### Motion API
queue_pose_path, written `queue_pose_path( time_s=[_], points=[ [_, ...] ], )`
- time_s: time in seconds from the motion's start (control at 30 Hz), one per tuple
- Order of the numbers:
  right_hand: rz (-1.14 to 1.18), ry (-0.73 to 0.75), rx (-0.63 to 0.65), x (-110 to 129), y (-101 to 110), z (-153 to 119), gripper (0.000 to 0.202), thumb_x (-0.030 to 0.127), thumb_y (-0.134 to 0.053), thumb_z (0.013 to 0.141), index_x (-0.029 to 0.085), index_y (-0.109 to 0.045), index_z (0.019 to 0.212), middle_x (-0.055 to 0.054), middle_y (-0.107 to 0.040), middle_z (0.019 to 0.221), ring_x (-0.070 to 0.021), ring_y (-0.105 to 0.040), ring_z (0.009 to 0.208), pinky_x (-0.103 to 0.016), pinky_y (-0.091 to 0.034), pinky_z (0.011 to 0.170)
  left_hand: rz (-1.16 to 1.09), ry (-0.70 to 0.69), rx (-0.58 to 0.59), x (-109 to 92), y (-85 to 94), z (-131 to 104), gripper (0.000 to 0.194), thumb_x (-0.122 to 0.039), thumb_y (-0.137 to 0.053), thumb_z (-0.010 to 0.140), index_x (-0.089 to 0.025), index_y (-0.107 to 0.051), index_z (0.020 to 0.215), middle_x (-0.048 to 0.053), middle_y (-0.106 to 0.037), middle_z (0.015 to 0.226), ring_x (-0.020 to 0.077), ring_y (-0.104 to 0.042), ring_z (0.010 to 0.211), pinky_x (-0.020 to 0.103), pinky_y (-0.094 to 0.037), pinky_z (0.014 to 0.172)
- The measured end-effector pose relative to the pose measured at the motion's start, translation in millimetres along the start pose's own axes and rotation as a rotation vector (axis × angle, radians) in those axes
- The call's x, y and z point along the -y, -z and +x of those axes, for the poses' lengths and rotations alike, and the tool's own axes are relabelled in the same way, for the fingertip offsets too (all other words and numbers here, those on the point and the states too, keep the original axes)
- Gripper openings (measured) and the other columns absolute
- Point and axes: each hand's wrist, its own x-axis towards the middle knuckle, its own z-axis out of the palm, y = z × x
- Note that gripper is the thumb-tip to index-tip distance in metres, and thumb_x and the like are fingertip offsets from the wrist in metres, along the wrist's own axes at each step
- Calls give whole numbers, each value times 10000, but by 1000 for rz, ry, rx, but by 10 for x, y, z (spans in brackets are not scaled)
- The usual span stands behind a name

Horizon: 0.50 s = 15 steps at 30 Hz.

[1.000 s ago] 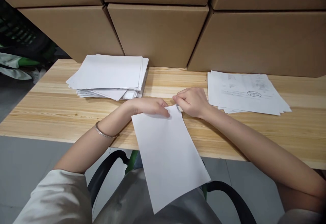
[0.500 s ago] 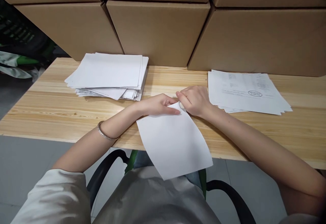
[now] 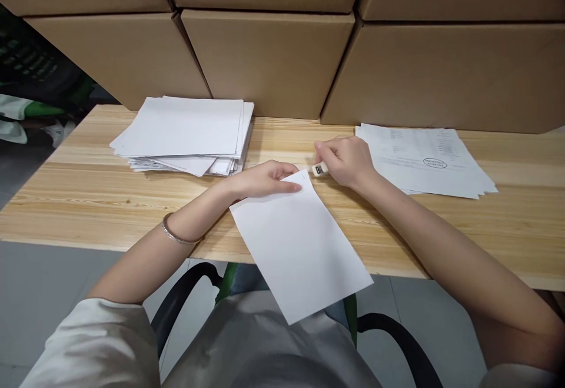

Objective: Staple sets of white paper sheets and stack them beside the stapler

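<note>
Left hand (image 3: 263,181) pinching white sheet (image 3: 302,246) near corner; right hand (image 3: 348,161) gripping small pale tool (image 3: 321,169), exact kind unclear.

No wording can be read. On the right side of the desk (image 3: 525,217), the top sheet (image 3: 419,167) of a loose pile of papers carries faint grey lines of print (image 3: 401,135), too small to make out. Below them sits a dark oval stamp (image 3: 435,163), with blurred, illegible characters inside its outline.
</note>
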Motion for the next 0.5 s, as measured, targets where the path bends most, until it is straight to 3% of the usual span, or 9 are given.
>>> queue_pose_path(
  time_s=[0.1,0.3,0.4,0.5],
  points=[
    [-58,-22,-20,-23,-50,26,514,417,-382,948,188,-623,555,-32,-554,534,-170,-543,638,-296,-270,613,-70,-51,-60,6,5,3,295,-390,-691,834,-178,-642,1033,10,-695,897,116,-647,710,203,-488,609],
    [-141,41,-116,-36,-111,23,383,322,-382,918,191,-532,590,-52,-625,683,-163,-525,646,-304,-273,594,-164,-189,-289,-28,9,-49,231,-348,-673,854,-193,-587,1002,-23,-661,815,107,-637,645,194,-489,563],
    [-126,138,-75,-14,-83,48,407,359,-350,939,200,-527,609,-54,-625,695,-188,-535,711,-348,-357,773,-146,-284,-387,-42,7,-86,245,-387,-664,860,-209,-565,996,-19,-652,844,119,-648,672,204,-505,573],
    [95,138,-35,-29,82,66,556,558,-253,970,218,-603,703,-67,-667,850,-233,-568,889,-414,-356,920,-92,-379,-480,-32,21,-105,272,-434,-634,879,-232,-546,1039,-2,-665,938,140,-674,742,228,-529,616]
  ],
)
